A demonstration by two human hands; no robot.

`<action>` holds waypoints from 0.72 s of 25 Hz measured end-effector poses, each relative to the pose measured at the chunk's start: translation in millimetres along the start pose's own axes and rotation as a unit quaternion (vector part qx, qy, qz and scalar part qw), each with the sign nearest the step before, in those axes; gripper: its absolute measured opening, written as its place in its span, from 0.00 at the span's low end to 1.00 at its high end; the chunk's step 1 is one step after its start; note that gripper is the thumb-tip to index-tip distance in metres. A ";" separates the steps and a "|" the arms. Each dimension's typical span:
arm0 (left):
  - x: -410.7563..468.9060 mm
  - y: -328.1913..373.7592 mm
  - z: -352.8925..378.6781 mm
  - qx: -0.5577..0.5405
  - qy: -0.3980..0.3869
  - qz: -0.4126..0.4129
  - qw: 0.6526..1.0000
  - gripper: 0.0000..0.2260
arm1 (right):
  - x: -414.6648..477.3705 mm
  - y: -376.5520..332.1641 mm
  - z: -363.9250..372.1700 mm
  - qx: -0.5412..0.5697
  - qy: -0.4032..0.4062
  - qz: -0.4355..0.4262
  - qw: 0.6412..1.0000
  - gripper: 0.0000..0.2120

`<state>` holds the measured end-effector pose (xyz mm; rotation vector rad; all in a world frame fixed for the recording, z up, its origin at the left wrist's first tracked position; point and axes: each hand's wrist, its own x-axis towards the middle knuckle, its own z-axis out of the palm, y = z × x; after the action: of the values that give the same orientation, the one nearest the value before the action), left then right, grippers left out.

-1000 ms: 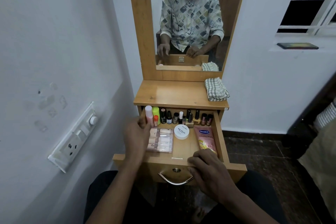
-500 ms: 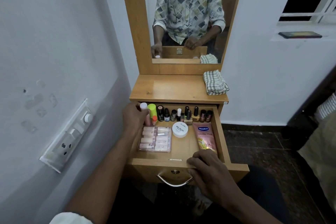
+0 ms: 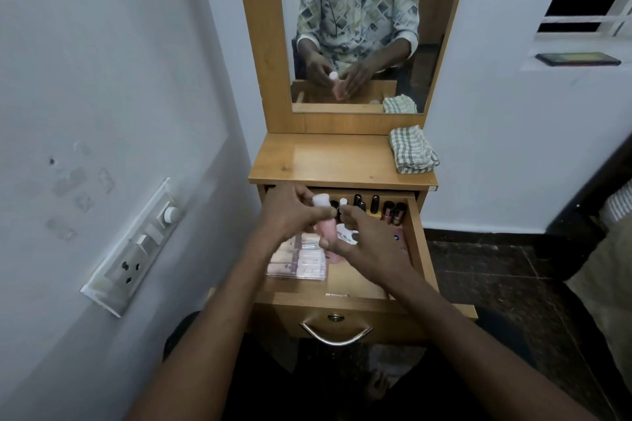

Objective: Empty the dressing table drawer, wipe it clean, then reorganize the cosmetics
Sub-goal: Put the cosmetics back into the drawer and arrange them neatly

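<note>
The wooden drawer (image 3: 419, 249) of the dressing table stands pulled out. Above it my left hand (image 3: 290, 215) grips a pink bottle with a white cap (image 3: 323, 220), lifted clear of the drawer. My right hand (image 3: 367, 246) is at the bottle's lower end, thumb and fingers curled round it. Inside the drawer lie a clear box of small pale tubes (image 3: 301, 265), a white round tin (image 3: 347, 237) partly hidden by my right hand, and a row of dark small bottles (image 3: 376, 205) along the back. A pink tube is mostly hidden under my right hand.
A folded checked cloth (image 3: 412, 150) lies at the right of the table top (image 3: 325, 161). The mirror (image 3: 359, 27) stands behind it. A switchboard (image 3: 136, 249) is on the left wall. The drawer handle (image 3: 335, 335) faces me. A phone (image 3: 578, 59) lies on the window ledge.
My left hand lifted the pink bottle out of the drawer's back left corner. My right hand left the drawer's front edge and came up to the bottle.
</note>
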<state>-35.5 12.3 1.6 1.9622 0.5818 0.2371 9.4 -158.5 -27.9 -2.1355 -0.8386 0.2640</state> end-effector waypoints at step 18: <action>0.3 -65.2 30.6 0.470 -0.145 -0.043 0.870 0.28 | 40.8 30.0 18.1 0.111 0.082 0.121 0.983 0.16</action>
<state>-41.9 11.2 -70.1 2.8199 0.6420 -0.4987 46.5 -134.7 -58.5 -2.0144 -0.4338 0.2876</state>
